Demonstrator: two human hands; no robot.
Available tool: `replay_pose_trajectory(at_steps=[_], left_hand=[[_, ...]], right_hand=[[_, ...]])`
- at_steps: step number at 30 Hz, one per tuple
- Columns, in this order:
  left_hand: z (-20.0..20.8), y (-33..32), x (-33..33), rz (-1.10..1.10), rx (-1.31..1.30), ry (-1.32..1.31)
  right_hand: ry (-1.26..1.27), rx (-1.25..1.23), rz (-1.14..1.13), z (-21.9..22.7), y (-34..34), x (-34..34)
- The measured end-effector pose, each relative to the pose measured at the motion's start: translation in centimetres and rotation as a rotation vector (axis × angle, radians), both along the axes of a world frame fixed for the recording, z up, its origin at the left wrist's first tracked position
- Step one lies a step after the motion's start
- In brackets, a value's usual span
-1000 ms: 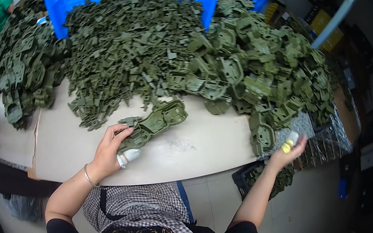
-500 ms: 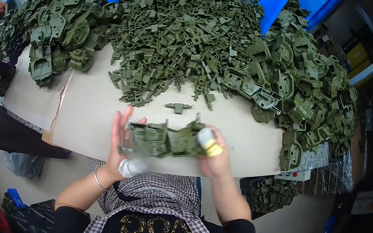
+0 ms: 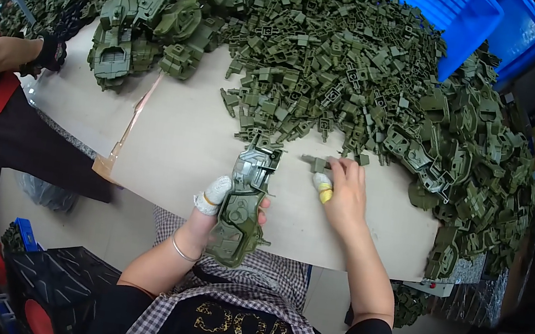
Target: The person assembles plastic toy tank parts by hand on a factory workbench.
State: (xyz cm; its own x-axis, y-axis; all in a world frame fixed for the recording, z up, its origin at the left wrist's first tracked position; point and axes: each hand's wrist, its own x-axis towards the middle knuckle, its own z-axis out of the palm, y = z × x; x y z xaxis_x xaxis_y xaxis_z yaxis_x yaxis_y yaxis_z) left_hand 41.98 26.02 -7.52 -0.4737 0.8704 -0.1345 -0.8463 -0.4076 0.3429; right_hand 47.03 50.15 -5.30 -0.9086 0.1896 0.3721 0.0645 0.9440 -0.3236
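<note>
A long olive-green plastic shell [image 3: 241, 208], moulded like a toy vehicle body, stands nearly lengthwise in front of me. My left hand [image 3: 210, 210] is closed around its lower left side, the thumb wrapped in white and the fingertips showing at the right edge. On the board to the right of it lies a small green block-shaped plastic part [image 3: 318, 164] with a stub on its side. My right hand [image 3: 344, 193], its thumb wrapped in white and yellow, has its fingertips closed on that part. The grip's underside is hidden.
A big heap of small green parts [image 3: 324, 59] covers the table's far middle. Larger green shells are piled left [image 3: 120, 44] and right [image 3: 468, 147]. Blue crates [image 3: 471, 31] stand behind. At the left, a co-worker's gloved hand [image 3: 51, 54] rests near the table edge.
The shell has turned from crosswise to upright and is now in my left hand alone. My right hand has let go of it and reached forward to the small part. The view has shifted.
</note>
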Motion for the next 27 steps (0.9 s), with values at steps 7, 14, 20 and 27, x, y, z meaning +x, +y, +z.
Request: replay_pose_trajectory(at_steps=[7,14,20,27], left_hand=[[0.8,-0.1,0.0,0.11,-0.172,0.076],[2.5,0.8,0.0,-0.059,-0.364,0.156],[5.1,1.1,3.2,-0.398,-0.284,0.182],[2.6,0.1,5.2,0.198,-0.441,1.015]], right_hand=[[0.024,-0.163,-0.022,-0.5,0.6,0.4],[0.401,-1.122,0.056,2.8,-1.5,3.6],[0.129,-0.544,0.233,3.6,-5.7,2.8],[0.279,-1.166,-0.131,-1.6,-3.6,2.2]])
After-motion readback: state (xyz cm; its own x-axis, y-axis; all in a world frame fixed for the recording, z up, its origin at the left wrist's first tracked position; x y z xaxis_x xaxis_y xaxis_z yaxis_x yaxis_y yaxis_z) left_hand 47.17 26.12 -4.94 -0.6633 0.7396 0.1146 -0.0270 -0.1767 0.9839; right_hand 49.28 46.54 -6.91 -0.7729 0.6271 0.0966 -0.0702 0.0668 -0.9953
